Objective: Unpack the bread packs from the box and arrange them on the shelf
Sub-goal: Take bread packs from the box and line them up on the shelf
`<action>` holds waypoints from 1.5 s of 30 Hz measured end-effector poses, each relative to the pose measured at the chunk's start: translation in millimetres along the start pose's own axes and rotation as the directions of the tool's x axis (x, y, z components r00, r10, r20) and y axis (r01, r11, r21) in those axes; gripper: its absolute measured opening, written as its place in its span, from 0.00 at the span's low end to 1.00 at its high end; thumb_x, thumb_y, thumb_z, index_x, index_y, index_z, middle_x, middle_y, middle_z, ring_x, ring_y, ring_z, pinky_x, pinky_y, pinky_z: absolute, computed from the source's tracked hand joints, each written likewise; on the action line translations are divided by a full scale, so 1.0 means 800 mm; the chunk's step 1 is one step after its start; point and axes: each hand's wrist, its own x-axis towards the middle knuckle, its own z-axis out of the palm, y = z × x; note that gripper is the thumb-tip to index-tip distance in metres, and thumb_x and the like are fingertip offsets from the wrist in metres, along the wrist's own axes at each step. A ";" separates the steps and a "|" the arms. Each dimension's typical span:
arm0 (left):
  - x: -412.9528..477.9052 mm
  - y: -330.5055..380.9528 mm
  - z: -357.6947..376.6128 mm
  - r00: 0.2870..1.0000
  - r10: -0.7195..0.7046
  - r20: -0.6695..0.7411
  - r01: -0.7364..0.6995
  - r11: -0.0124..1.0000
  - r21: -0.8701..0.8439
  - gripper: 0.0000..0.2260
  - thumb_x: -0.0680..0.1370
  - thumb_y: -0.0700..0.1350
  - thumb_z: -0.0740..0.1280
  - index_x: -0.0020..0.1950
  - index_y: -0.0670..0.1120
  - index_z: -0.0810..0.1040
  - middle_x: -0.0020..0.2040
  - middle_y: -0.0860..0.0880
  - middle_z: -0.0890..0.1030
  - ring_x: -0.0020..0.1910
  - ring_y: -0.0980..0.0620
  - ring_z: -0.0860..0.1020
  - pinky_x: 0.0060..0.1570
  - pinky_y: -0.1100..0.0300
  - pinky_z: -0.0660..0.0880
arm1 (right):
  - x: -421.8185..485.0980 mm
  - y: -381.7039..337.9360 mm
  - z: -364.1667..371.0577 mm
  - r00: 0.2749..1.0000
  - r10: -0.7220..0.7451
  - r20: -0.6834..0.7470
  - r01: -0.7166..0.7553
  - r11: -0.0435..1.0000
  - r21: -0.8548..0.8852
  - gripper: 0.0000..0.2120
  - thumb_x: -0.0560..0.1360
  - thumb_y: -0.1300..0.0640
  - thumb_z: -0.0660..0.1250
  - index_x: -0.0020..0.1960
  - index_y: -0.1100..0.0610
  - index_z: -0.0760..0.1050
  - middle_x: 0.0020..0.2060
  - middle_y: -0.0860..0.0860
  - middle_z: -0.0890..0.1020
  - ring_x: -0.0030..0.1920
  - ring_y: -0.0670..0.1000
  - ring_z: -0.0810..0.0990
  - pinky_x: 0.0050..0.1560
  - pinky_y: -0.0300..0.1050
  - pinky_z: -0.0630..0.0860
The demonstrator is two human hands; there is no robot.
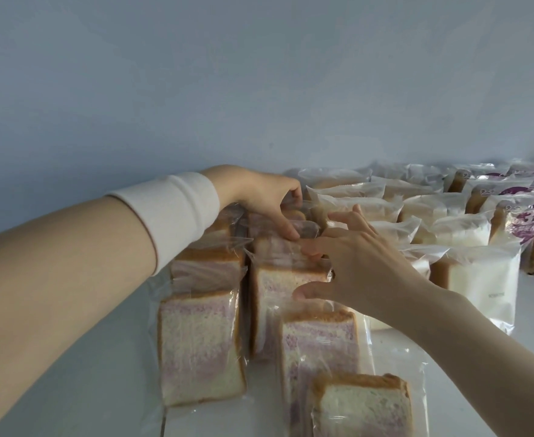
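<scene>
Where the view begins, at the bottom edge, 1 clear-wrapped bread pack (361, 405) w/ purple-swirled slices stands nearest, partly cut off by the frame. Just behind it stands a 2nd swirl pack (319, 345), and to the left a 3rd (197, 348) leans on the white shelf (85, 389). Behind those, 2 rows of the same packs run back toward the pale blue wall (259, 74), wrappers touching.

Over the right-hand row sits the right hand (354, 266), fingers spread, thumb pressed on the wrapper of an upright pack (278, 288), fingertips resting on pack tops further back; it's open, nothing clasped. Beyond it, the left hand (265, 197), w/ a white sleeve (177, 212) pushed up the forearm, pinches the crinkled wrapper top of a rear pack (303, 227) between thumb and fingers. That forearm hides much of the left row.

To the right, near to far, white-bread packs in frosted wrappers (477, 279) stand in tight rows just beside the swirl packs, boxing in the right hand's side. Farthest right, packs w/ purple-printed labels (524, 219) crowd the corner.
</scene>
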 end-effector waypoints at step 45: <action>-0.007 0.018 0.044 0.989 -0.123 0.081 0.095 0.953 0.289 0.24 0.74 0.54 0.68 0.61 0.37 0.73 0.58 0.41 0.78 0.56 0.43 0.76 0.57 0.51 0.73 | -0.021 -0.004 0.013 0.947 -0.033 -0.320 0.062 0.995 0.081 0.17 0.57 0.46 0.78 0.40 0.56 0.82 0.36 0.49 0.83 0.54 0.62 0.75 0.56 0.60 0.72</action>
